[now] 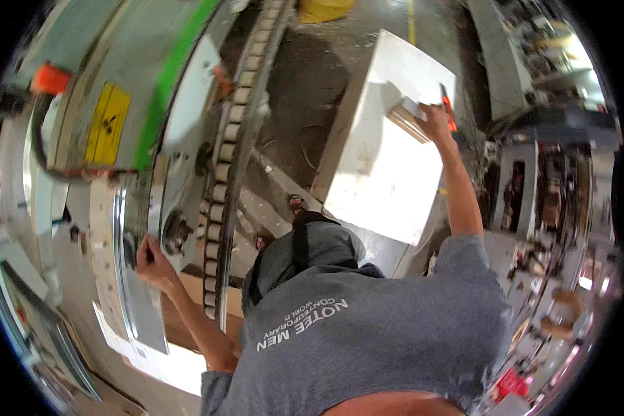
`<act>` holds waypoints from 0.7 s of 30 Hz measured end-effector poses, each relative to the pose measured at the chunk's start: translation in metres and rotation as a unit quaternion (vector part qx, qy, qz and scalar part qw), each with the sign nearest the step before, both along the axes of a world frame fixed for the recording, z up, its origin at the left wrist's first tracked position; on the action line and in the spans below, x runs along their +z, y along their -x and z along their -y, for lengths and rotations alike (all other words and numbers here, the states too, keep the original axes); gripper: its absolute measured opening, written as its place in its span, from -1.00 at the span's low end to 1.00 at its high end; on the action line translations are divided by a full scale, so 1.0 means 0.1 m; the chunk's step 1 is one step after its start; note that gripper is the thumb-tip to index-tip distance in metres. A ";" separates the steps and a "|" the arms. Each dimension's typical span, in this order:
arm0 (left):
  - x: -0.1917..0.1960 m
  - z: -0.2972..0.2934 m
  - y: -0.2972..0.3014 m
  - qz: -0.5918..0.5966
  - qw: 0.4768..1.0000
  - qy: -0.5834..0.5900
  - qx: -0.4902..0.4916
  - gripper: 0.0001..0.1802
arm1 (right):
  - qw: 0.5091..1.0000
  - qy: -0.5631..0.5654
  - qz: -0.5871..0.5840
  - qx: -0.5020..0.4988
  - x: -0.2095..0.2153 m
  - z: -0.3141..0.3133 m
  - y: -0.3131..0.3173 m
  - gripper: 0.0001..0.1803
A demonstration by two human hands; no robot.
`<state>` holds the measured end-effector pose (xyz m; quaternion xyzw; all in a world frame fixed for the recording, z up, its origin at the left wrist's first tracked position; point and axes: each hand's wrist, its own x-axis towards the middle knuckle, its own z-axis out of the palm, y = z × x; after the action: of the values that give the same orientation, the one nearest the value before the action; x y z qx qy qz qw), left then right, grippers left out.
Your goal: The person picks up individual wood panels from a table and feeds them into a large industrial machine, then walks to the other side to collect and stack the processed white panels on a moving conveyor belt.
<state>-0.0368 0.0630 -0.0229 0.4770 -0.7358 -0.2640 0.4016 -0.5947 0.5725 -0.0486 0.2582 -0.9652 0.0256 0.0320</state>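
Note:
My right hand [434,125] is out over a white-topped table [367,180], its fingers closed on the edge of a small stack of thin boards [410,123]. An orange and black tool [448,109], perhaps a utility knife, shows against that hand; whether I hold it or it lies on the tabletop I cannot tell. My left hand [157,265] is at the side of a machine, beside a metal rail. Its fingers are bent together in a pinch, and what is between them, if anything, is too small to make out.
A roller track [221,152] runs along the machine [135,90], between it and the white table. A dark round fitting [178,232] sits near my left hand. An orange knob [50,80] stands out at the far left. Shelving with assorted items [554,187] lines the right side.

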 end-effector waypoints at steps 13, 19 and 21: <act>0.43 -0.70 -0.43 -0.025 0.994 -0.013 0.109 -0.85 | 0.858 0.198 0.106 0.462 1.03 2.81 -2.37 -0.36; 0.60 -0.92 -1.04 -0.057 0.980 -0.031 0.186 -0.88 | 0.682 0.221 0.123 0.686 1.10 4.58 -4.14 -0.43; 0.55 -0.92 -1.26 -0.061 0.979 0.000 0.193 -0.87 | 0.675 0.189 0.112 0.704 0.99 4.95 -4.57 -0.45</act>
<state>0.0894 0.1550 0.0319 0.5934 -0.6039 -0.2099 0.4890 -0.1375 0.0772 0.0506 0.8450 -0.4688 0.2513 -0.0553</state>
